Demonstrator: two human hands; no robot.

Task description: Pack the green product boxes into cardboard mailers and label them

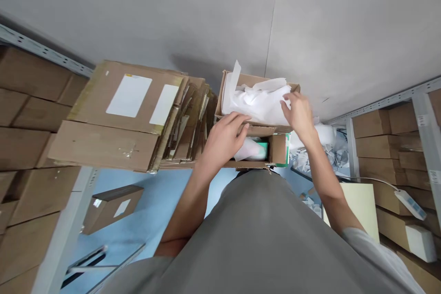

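- Some thin, white, crumpled wrapping (257, 101) lies inside a rectangular, open-topped brown cardboard box (246, 79) near the plain grey wall (206, 18), with one strip standing up past the rim.
- We judge this wrapping very light, limp and easy to tear; we would lift it by a loose edge, between thumb and fingertip. Whether anything fragile lies beneath, we cannot see.
- The box should be light and fairly stiff, best steadied by its side walls.
- Our left hand (223, 140) is loosely open, fingers slightly bent, at the box's front edge; we see nothing in its grasp.
- Our right hand (299, 109) is partly curled at the wrapping's right end; we cannot tell whether it pinches the sheet or only brushes it.
- Nearer us, a smaller open brown cardboard carton (277, 149) holds a smooth, white-wrapped bundle (250, 149), perhaps slippery, so we would cup its middle.
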